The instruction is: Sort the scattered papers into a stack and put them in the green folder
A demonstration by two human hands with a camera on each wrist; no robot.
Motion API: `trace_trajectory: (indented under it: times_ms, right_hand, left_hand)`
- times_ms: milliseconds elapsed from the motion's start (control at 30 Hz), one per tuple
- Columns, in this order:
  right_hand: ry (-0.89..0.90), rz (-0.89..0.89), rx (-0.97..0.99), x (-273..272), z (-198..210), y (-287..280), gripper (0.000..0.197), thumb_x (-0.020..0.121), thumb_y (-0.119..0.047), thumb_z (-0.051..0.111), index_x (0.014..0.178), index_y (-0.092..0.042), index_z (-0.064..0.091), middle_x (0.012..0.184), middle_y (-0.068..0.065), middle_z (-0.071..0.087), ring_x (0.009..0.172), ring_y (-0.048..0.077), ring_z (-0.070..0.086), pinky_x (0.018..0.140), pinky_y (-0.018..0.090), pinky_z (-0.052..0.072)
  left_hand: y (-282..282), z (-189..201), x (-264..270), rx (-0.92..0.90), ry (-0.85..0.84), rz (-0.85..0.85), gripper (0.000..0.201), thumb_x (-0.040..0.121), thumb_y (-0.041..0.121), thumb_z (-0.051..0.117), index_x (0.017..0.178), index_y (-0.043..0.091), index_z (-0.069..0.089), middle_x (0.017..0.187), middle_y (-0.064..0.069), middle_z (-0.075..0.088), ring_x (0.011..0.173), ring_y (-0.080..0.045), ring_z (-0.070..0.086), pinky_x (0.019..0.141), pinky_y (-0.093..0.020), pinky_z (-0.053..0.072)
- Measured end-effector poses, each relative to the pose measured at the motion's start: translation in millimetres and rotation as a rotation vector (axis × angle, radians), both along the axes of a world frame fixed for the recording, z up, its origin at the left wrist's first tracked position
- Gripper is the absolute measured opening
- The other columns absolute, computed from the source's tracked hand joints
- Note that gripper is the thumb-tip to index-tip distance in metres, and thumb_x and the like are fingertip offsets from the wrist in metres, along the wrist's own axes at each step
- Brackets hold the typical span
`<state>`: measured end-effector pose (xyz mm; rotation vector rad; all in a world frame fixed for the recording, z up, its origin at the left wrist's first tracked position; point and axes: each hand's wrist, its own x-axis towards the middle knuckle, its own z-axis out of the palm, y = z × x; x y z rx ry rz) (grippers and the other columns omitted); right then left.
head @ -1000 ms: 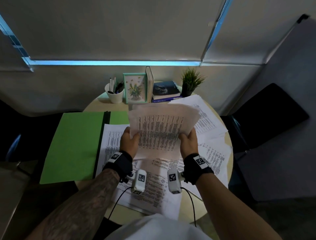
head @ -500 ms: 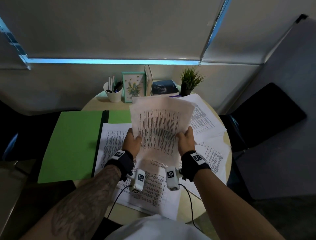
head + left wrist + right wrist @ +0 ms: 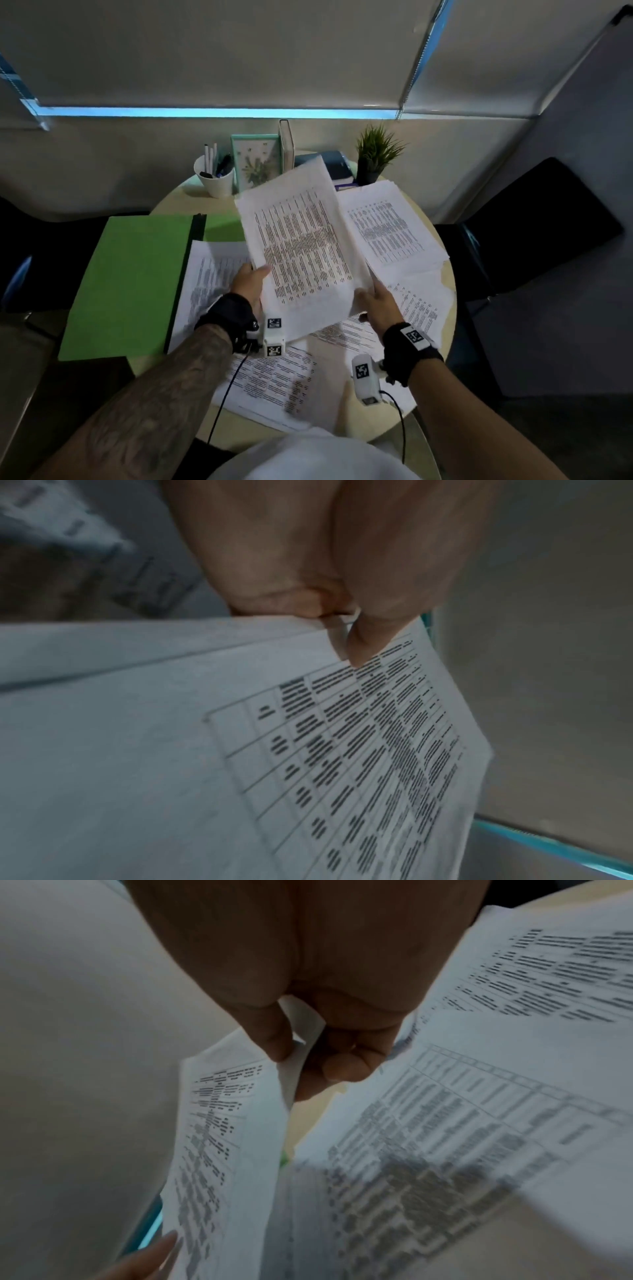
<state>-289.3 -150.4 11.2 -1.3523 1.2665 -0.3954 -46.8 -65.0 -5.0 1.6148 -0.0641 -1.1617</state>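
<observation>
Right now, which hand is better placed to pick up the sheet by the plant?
Probably the right hand. It is nearer that sheet, while the left hand sits on the folder side and can keep pinching the stack.

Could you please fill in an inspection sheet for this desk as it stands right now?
Surface: round table, pale top.
Job's things: held sheaf of papers; loose papers lying scattered; green folder open at the left.
Clutter: pen cup, framed picture, books, potted plant.
Grippers: left hand and right hand both grip the sheaf.
Cables: wrist-camera leads.
Surroundings: black chair, window blind.
</observation>
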Motion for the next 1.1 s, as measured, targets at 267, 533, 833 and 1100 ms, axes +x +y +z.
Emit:
trace_trajectory:
  times_ms: [267,533,833,1100]
  right_hand:
    - [0.202,-0.021,0.383,-35,-59,-10,0.028,0.09,0.0,0.055,0.117,0.004,0.056,0.112,0.023,0.061,0.092,0.038,0.063,0.06,0.041,0.059]
    - [0.356,0.245,0.383,-33,-63,-30,0.025,0.09,-0.01,0.041,0.115,-0.008,0.047,0.098,0.017,0.059,0.076,0.03,0.061,0.05,0.029,0.05]
    - [-0.15,-0.052,0.581,-47,-61,-55,0.023,0.088,-0.017,0.068,0.102,-0.004,0.055,0.075,0.012,0.058,0.049,0.018,0.052,0.045,0.025,0.038]
    - [-0.017,-0.242,0.228,-45,-56,-106,0.022,0.089,-0.007,0.061,0.07,-0.011,0.051,0.059,0.011,0.055,0.05,0.021,0.051,0.062,0.037,0.049]
  left_hand:
    - [29,-51,-60,0.303,0.075,-0.09,0.029,0.096,-0.002,0.037,0.122,-0.002,0.051,0.11,-0.025,0.06,0.097,-0.037,0.059,0.092,-0.051,0.046]
    - [12,-52,-82,0.396,0.039,0.029,0.016,0.091,0.013,0.055,0.097,-0.001,0.054,0.085,-0.022,0.06,0.074,-0.031,0.06,0.07,-0.037,0.054]
    - [-10,-48,-78,0.404,0.018,0.157,0.032,0.094,0.006,0.053,0.125,0.001,0.053,0.118,-0.012,0.056,0.103,-0.027,0.051,0.089,-0.033,0.041]
    - [-38,-31,-104,0.13,-0.026,-0.013,0.026,0.097,0.013,0.05,0.123,0.011,0.05,0.12,-0.017,0.06,0.095,-0.028,0.062,0.078,-0.042,0.053]
